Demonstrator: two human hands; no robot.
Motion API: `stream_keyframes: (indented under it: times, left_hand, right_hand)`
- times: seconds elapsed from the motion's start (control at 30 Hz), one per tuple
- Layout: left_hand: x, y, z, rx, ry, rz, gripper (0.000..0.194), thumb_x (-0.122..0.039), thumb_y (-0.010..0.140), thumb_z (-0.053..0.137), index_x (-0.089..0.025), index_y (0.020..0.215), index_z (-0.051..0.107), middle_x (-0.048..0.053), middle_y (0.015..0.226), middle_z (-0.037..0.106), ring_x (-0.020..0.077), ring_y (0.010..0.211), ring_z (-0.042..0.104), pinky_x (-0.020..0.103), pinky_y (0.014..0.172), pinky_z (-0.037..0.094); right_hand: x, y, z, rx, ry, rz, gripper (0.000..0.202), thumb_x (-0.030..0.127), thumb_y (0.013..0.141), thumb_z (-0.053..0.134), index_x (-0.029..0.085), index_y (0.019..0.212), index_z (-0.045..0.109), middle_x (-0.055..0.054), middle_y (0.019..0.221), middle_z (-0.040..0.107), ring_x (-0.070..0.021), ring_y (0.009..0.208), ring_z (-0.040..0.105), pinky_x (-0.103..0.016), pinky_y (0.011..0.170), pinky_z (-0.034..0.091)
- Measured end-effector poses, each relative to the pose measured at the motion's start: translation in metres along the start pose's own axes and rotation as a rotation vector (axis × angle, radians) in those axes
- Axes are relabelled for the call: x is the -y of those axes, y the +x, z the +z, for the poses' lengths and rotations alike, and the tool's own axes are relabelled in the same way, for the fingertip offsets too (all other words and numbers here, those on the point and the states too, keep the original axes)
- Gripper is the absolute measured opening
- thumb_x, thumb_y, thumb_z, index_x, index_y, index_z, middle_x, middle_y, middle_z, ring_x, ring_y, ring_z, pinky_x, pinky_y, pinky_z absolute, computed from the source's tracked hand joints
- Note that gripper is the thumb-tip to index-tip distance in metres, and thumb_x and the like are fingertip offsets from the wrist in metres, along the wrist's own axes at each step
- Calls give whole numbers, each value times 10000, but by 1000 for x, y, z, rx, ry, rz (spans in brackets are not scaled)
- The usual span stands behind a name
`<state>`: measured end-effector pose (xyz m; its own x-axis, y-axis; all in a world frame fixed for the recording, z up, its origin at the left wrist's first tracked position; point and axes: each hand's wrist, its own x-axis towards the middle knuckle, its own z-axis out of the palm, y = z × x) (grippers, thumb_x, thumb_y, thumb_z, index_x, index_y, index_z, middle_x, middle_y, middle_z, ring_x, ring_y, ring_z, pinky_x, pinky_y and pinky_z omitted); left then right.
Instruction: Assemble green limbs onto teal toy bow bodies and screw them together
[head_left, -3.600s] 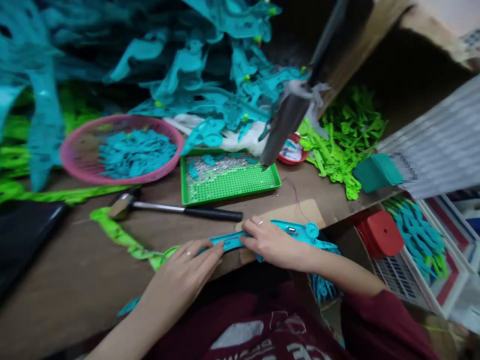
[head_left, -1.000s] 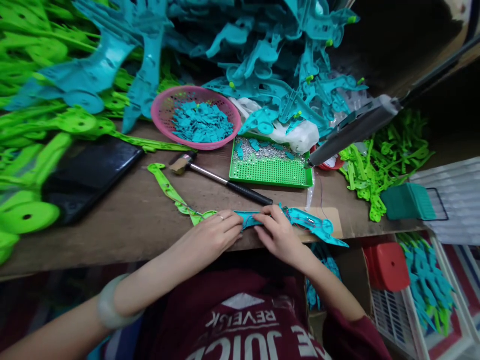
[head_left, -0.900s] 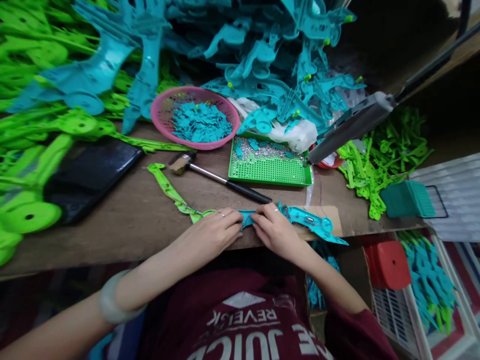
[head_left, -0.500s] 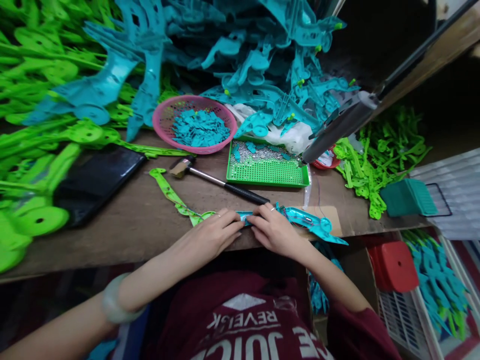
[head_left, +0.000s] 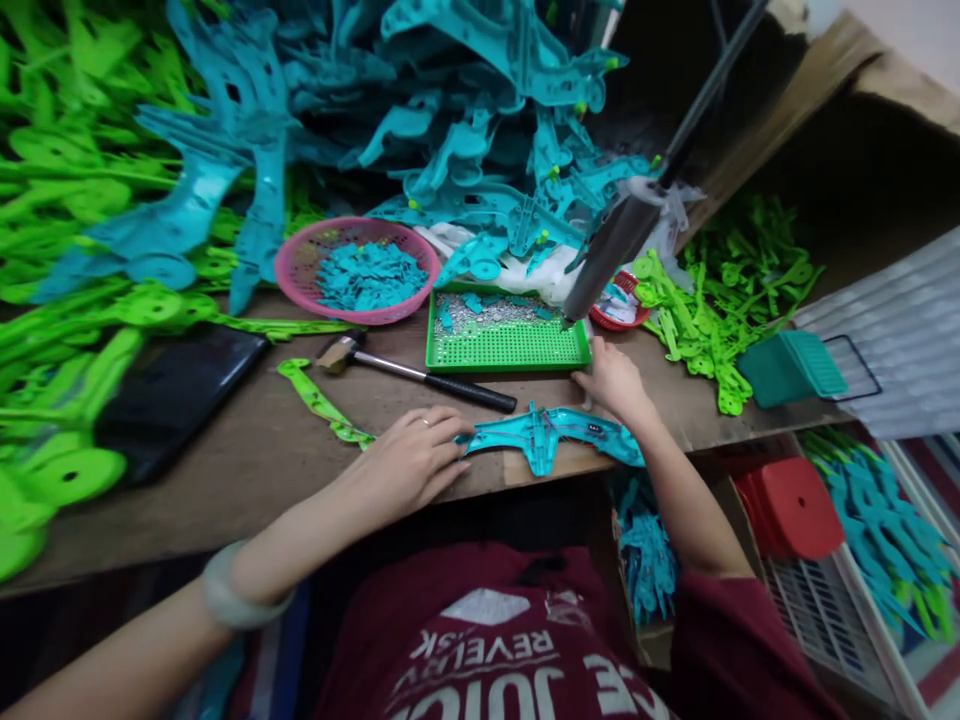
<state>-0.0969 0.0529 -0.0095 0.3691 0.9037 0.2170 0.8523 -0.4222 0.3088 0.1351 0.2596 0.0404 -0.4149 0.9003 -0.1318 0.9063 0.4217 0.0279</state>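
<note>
My left hand (head_left: 420,455) rests on the table with its fingers closed over the left end of a blue plastic part (head_left: 495,435). This long part lies near the front edge, a cross-shaped middle and thin wires showing on it. From under my left hand a green plastic arm (head_left: 319,400) sticks out to the left. My right hand (head_left: 611,378) is at the right end of the green perforated tray (head_left: 510,350), fingers apart, nothing visible in them. Just above it hangs a grey power screwdriver (head_left: 615,245), tip over the tray. Small metal pieces and blue bits lie in the tray.
A hammer (head_left: 420,373) lies behind the blue part. Behind it stands a pink basket (head_left: 292,270) of small blue pieces. Blue parts (head_left: 450,150) and green parts (head_left: 67,200) are heaped at the back and left. A red basket (head_left: 626,318) and a teal container (head_left: 787,370) stand right.
My right hand has let go of the blue part and moved up and right to the tray's end. My left hand stays on the part's left end. The view has shifted slightly.
</note>
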Motion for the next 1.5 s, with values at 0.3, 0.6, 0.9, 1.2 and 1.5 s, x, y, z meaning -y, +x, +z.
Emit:
stream_keyframes:
  times: [0.3, 0.6, 0.9, 1.2, 1.5]
  left_hand:
    - [-14, 0, -6, -20, 10, -35, 268, -294, 1001, 516, -169, 1048, 749, 126, 1175, 759, 323, 1154, 656, 539, 999, 506]
    - [-111, -32, -7, -367, -1025, -477, 334, -446, 962, 592, -239, 1222, 626, 101, 1149, 714, 175, 804, 689, 310, 666, 602]
    - [-19, -100, -95, -489, -343, -870, 170, -406, 889, 620, -247, 919, 674, -12, 773, 691, 166, 698, 634, 274, 649, 544]
    - [-43, -116, -66, -689, -212, -721, 447, -240, 940, 608, -392, 1356, 549, 35, 1382, 611, 223, 1038, 701, 352, 796, 653]
    - [-33, -118, -25, -579, -1081, -1182, 374, -490, 923, 616, -214, 1176, 624, 75, 988, 784, 249, 894, 757, 370, 807, 648]
  right_hand:
    - [-46, -34, -24, -126, 35, 119, 266, 197, 914, 521, 63, 1120, 621, -240, 1175, 607, -320, 1035, 649, -399, 851, 511]
    - [28, -146, 1, 797, 1467, -534, 358, 461, 929, 595, 167, 1117, 676, -11, 798, 651, -77, 470, 517, -217, 432, 446]
    - [134, -85, 17, 14, 938, -1018, 787, 456, 806, 808, 214, 1457, 440, -153, 1339, 585, -255, 1179, 613, -455, 1006, 554]
    - [159, -122, 8, -579, 643, -1322, 296, 149, 948, 561, 88, 1220, 661, -141, 1033, 690, -187, 837, 669, -280, 625, 630]
    - [171, -108, 49, -735, 657, -1312, 244, 275, 967, 597, 74, 1025, 721, -113, 878, 733, -206, 906, 687, -306, 793, 656]
